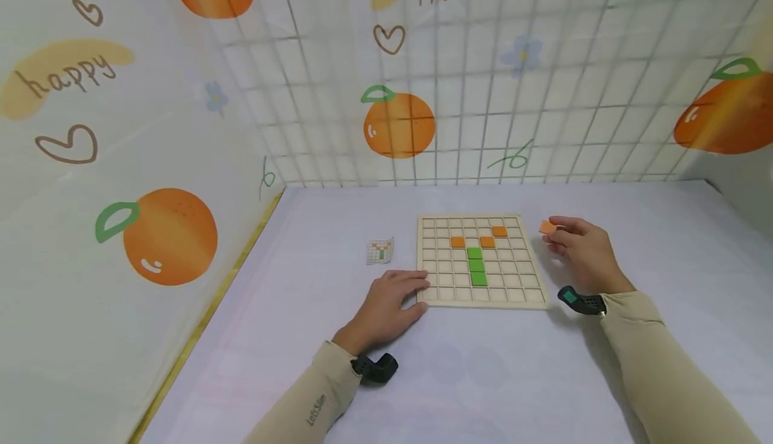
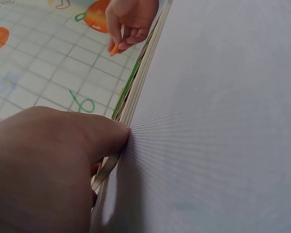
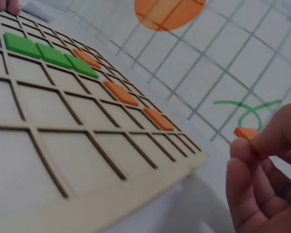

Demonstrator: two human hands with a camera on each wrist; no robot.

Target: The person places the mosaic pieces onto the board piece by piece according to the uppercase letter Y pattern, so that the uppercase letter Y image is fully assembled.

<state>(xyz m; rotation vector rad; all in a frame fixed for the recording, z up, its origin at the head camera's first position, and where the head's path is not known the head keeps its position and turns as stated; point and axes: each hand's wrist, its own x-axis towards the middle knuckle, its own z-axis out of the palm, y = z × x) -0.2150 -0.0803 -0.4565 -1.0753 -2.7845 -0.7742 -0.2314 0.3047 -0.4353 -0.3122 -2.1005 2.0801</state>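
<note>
A wooden grid board (image 1: pixel 447 301) lies flat on the table, with several orange tiles (image 1: pixel 498 231) and three green tiles (image 1: pixel 478 278) in its cells. The green ones form a column in the middle; two orange tiles step up to its right and one sits at its upper left. My left hand (image 1: pixel 386 306) rests at the board's left edge, fingertips on the rim and thumb (image 2: pixel 109 138) touching the edge near the front corner. Just off the board's far right corner, my right hand (image 1: pixel 586 249) pinches a loose orange tile (image 3: pixel 247 133) between thumb and fingers, above the table.
A small printed card (image 1: pixel 380 251) with a grid pattern lies left of the board, its right side curling up. Behind stands a patterned cloth wall (image 1: pixel 338 95) with oranges. Dark bands (image 1: pixel 582 300) sit on both wrists.
</note>
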